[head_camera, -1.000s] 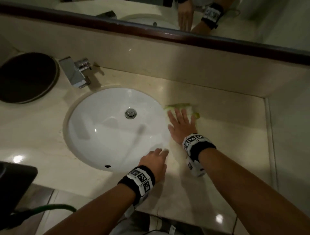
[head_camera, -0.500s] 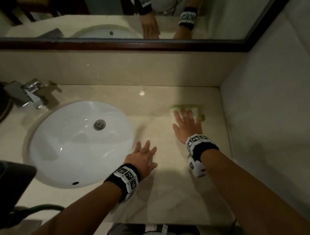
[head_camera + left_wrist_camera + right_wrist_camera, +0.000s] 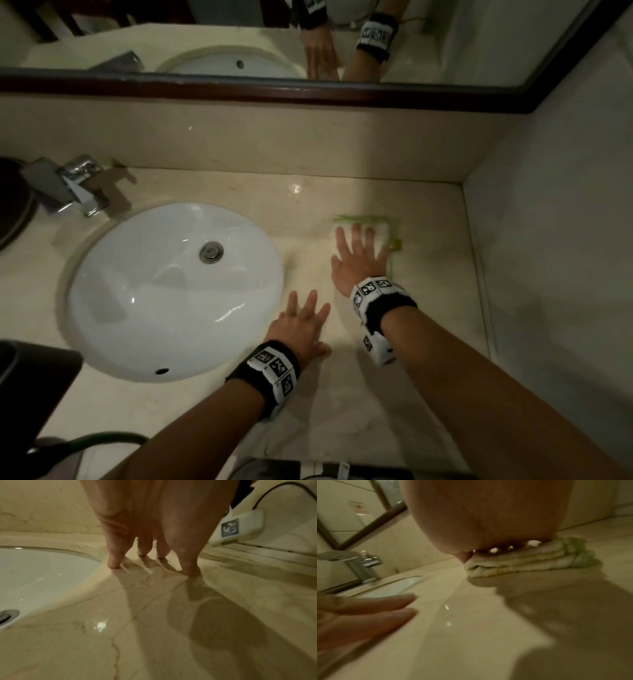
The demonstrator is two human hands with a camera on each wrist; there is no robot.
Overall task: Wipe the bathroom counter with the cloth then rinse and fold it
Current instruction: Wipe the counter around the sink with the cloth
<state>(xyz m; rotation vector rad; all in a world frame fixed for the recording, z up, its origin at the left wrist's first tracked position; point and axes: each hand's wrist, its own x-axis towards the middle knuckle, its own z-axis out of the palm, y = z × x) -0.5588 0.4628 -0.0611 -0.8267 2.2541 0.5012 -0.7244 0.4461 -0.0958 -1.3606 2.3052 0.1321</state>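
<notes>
Wiping phase, we judge: our right hand point(image 3: 359, 260) flat, fingers straight, pressing folded cloth point(image 3: 380, 233) onto counter point(image 3: 428, 359) at sink's point(image 3: 171, 291) 3 o'clock, near R wall. Left hand point(image 3: 301, 329) splayed, holding nothing, fingertips point(image 3: 113, 563) braced on counter at cloth's 7 o'clock. Faucet point(image 3: 73, 192) dry, no water running. Left: more wiping maybe, rinse, refold.

The glossy beige marble tabletop point(image 3: 219, 407) carries a folded pale green-edged white cloth point(image 3: 378, 230) under the right fingers point(image 3: 356, 236), with the white oval sink point(image 3: 171, 291) set in just left of the left fingers point(image 3: 310, 301).
</notes>
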